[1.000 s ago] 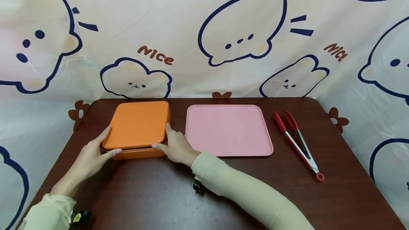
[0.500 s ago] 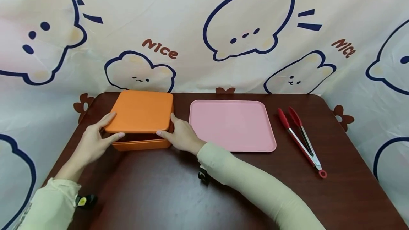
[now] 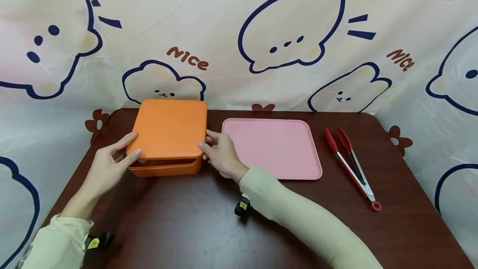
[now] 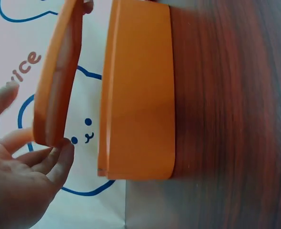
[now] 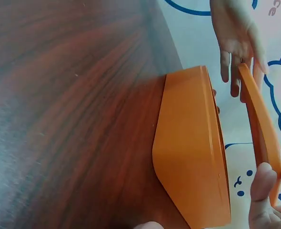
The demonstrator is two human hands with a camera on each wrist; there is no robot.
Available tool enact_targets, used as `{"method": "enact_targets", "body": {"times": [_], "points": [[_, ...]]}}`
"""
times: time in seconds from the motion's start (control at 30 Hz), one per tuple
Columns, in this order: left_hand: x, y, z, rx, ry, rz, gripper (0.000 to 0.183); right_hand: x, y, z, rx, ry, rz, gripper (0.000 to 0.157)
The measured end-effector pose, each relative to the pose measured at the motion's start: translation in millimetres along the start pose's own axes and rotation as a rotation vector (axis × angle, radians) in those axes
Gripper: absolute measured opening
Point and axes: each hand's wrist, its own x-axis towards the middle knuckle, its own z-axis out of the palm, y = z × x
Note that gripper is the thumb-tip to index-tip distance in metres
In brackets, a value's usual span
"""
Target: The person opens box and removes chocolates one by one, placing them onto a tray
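An orange lid [image 3: 169, 128] is raised off its orange box [image 3: 164, 171], which stands at the back left of the table. My left hand [image 3: 106, 169] holds the lid's left edge between thumb and fingers. At the opposite edge, my right hand [image 3: 224, 155] pinches the lid near its front right corner. Both wrist views show a wide gap between the lid [image 4: 59, 71] and the box [image 4: 140, 95]. In the right wrist view, small brownish rounded shapes [image 5: 215, 93] peek over the box's far rim; the rest of the inside is hidden.
A pink tray [image 3: 272, 148] lies right of the box, close by my right hand. Farther right are red-tipped metal tongs [image 3: 352, 169]. The dark wooden table [image 3: 179, 223] backs onto a white printed cloth [image 3: 224, 90].
Both hands have lifted the lid up from the box, widening the gap at the front. The head view has shifted slightly; tray and tongs stay in place.
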Motion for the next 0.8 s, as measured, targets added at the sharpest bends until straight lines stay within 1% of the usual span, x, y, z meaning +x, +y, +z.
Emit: {"method": "enact_targets", "body": {"times": [0.07,0.17,0.23,0.33,0.43,0.53,0.7,0.8], "points": [[-0.3,0.4,-0.1,-0.024,0.031,-0.037,0.058,-1.8,0.3,-2.8,0.035,0.002,0.012,0.058],[1.8,0.2,-1.4,-0.080,0.073,-0.125,0.061,-5.5,0.7,-7.9,0.061,-0.015,0.000,0.060],[3.6,-0.4,-2.8,-0.110,0.074,-0.177,0.065,-8.4,0.9,-11.2,0.065,-0.035,-0.010,0.062],[4.9,-1.2,-2.3,-0.142,0.027,-0.228,0.069,-13.7,4.9,-16.3,0.031,-0.074,-0.009,0.066],[4.6,-1.0,-1.2,-0.126,-0.021,-0.235,0.069,-18.2,8.4,-20.5,-0.005,-0.104,-0.006,0.070],[4.3,0.5,-1.8,-0.102,-0.042,-0.229,0.069,-20.6,8.6,-24.5,0.002,-0.123,0.006,0.066],[1.3,2.5,-5.4,-0.031,-0.092,-0.214,0.066,-20.9,10.3,-30.8,0.016,-0.155,0.058,0.047],[-1.2,4.3,-7.0,0.030,-0.128,-0.194,0.063,-20.0,14.3,-34.1,-0.011,-0.170,0.070,0.033]]}}
